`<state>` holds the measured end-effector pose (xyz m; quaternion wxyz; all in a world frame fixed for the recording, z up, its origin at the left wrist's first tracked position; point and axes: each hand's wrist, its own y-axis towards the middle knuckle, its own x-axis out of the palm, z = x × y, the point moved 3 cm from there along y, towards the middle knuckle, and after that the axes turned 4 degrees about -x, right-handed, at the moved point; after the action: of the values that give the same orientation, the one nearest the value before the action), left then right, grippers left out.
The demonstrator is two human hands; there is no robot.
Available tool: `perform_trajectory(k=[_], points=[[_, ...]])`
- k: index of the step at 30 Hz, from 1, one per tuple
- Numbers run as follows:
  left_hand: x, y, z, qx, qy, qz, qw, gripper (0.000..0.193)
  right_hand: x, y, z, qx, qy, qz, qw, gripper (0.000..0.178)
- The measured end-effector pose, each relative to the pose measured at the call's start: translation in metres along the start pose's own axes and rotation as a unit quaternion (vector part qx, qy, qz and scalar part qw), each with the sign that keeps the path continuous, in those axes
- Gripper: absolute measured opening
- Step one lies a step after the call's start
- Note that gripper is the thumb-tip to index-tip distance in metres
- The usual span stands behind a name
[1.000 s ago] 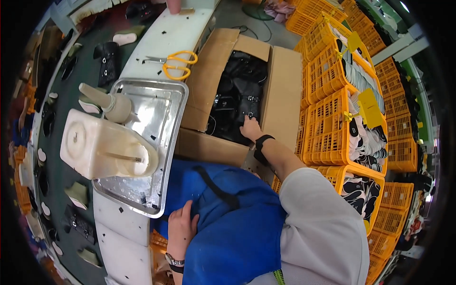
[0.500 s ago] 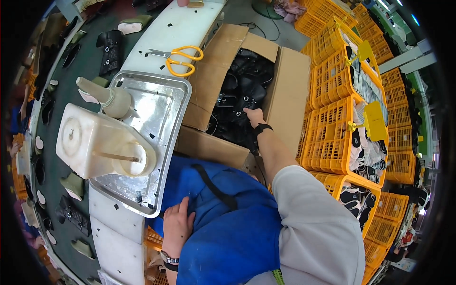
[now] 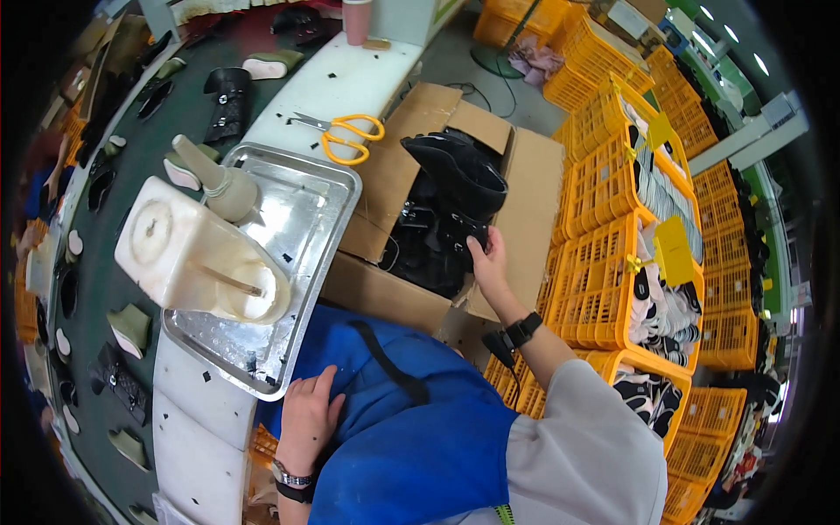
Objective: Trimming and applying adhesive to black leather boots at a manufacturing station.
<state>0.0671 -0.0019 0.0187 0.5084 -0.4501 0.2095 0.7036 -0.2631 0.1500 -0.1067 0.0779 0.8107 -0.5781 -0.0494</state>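
Note:
My right hand (image 3: 492,261) pinches the edge of a black boot upper (image 3: 464,188) with buckled straps, its open end tipped upward. The upper stands raised above the cardboard box (image 3: 385,290), where more black uppers with small metal buckles (image 3: 418,249) lie heaped. A black band with a small attached piece and a cord circles my right wrist. My left hand (image 3: 311,416) holds nothing, fingers apart, against the blue apron (image 3: 402,437) beside the tray's lower corner.
Left of the box, a white worktop (image 3: 302,96) carries yellow-handled scissors (image 3: 350,140) and a metal tray (image 3: 297,328) with a white glue container (image 3: 166,245) and a bottle (image 3: 229,192). A green conveyor (image 3: 175,114) bears boots. Yellow crates (image 3: 595,280) of shoe parts stand right.
My right hand has drawn back toward me, and a black upper has risen out of the heap with it. My left hand has shifted slightly left and down.

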Motion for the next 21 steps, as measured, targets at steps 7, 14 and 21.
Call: perform_trajectory(k=[7, 14, 21], points=[[-0.044, 0.000, 0.018, 0.043, -0.002, 0.149, 0.988, 0.044, 0.074, -0.027, -0.098, 0.012, 0.196, -0.116, 0.974, 0.036], [-0.077, -0.007, 0.041, 0.020, -0.153, 0.395, 0.906, 0.072, 0.155, -0.108, -0.178, -0.139, 0.102, -0.401, 0.900, 0.041], [-0.080, -0.059, -0.003, -0.071, -0.509, 0.470, 0.717, 0.039, 0.205, -0.143, -0.229, -0.413, 0.071, -0.533, 0.735, 0.043]])
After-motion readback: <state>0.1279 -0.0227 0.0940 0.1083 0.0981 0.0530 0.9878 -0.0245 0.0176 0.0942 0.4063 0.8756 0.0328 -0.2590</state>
